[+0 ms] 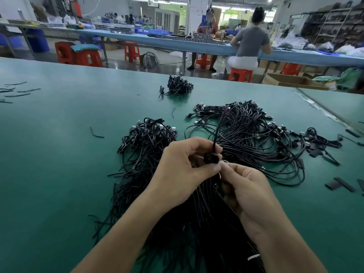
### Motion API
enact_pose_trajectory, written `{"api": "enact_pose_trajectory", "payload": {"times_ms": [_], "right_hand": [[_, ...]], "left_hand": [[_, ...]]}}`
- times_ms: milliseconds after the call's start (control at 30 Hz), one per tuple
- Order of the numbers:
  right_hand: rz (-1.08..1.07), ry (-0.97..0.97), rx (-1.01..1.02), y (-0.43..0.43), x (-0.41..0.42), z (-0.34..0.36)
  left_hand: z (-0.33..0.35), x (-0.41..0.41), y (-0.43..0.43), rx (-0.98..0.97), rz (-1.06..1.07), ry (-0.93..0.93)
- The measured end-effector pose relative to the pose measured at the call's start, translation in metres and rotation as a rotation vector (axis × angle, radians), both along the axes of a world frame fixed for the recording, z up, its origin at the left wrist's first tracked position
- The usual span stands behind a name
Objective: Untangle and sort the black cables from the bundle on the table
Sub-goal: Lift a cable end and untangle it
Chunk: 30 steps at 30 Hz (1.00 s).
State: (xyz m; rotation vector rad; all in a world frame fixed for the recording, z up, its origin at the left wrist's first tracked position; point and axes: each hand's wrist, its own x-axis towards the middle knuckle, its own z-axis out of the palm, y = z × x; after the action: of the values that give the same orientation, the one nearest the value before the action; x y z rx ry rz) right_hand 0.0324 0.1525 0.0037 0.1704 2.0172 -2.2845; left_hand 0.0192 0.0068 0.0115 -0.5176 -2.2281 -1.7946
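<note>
A big bundle of black cables (254, 142) sprawls over the green table (59, 154), with looped ends to the right and a second heap (145, 138) to the left. Loose cable tails run down under my forearms. My left hand (185, 166) pinches one black cable (217, 131) that rises from its fingers toward the far pile, and a dark coil or connector sits at its fingertips. My right hand (248, 194) meets it there, pinching a thin pale piece between thumb and forefinger.
A small separate clump of black cables (178, 85) lies farther back. Short cut wire pieces (17, 91) lie at far left, and flat black strips (340, 184) at right. Beyond the table's far edge are red stools, a long blue bench and seated people.
</note>
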Motion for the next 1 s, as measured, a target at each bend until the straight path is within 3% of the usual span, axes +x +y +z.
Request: {"api": "enact_pose_trajectory", "payload": {"times_ms": [133, 233, 333, 400, 533, 667, 733, 867, 1000], "right_hand": [[-0.129, 0.103, -0.002, 0.000, -0.001, 0.005], [-0.092, 0.107, 0.046, 0.003, 0.000, 0.006], [0.030, 0.083, 0.342, 0.007, 0.001, 0.002], [0.056, 0.111, 0.621, 0.011, 0.001, -0.003], [0.045, 0.177, 1.057, 0.009, 0.003, -0.013], [0.082, 0.193, 1.257, -0.001, 0.007, -0.021], [0.091, 0.254, 1.356, -0.008, 0.009, -0.024], [0.113, 0.310, 1.414, -0.016, 0.012, -0.030], [0.114, 0.336, 1.423, -0.016, 0.011, -0.031]], "left_hand": [[0.005, 0.000, -0.005, -0.081, 0.160, 0.142], [0.006, -0.005, -0.008, -0.062, 0.403, 0.343], [0.000, -0.013, -0.024, -0.147, 0.706, 0.548], [-0.008, -0.019, -0.037, -0.173, 0.823, 0.571], [-0.022, -0.030, -0.048, -0.151, 0.920, 0.459], [-0.024, -0.043, -0.046, -0.241, 0.945, 0.347], [-0.020, -0.052, -0.045, -0.384, 0.930, 0.234], [-0.011, -0.056, -0.042, -0.671, 0.730, -0.111], [-0.006, -0.051, -0.037, -0.829, 0.627, -0.272]]}}
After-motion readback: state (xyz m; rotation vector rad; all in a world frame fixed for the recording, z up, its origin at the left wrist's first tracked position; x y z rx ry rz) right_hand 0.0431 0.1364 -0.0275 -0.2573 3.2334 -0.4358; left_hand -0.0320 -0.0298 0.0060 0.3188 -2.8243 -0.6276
